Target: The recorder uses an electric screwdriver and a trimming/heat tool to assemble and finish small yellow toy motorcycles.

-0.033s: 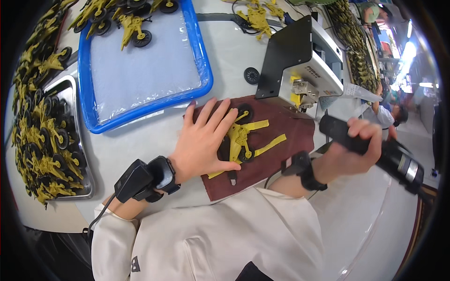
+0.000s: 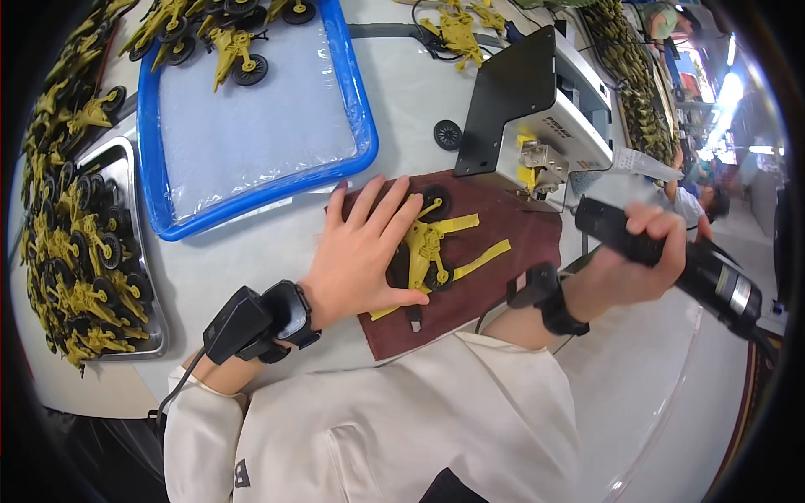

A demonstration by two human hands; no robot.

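In the head view, the left hand (image 2: 356,260) lies with fingers spread and thumb out, the yellow toy (image 2: 426,247) just right of its index finger on a red cloth (image 2: 511,218); whether they press it cannot be told. The right hand (image 2: 641,260) has its fingers wrapped around a black power tool (image 2: 608,230), held well apart from the toy. Assembly looks partway: black wheels (image 2: 438,277) sit at the toy's two ends, though whether they are fastened is unclear. Dark printing marks the white machine (image 2: 570,134) beyond the left fingertips; the silver label (image 2: 738,300) below the right fingers is too small to read.
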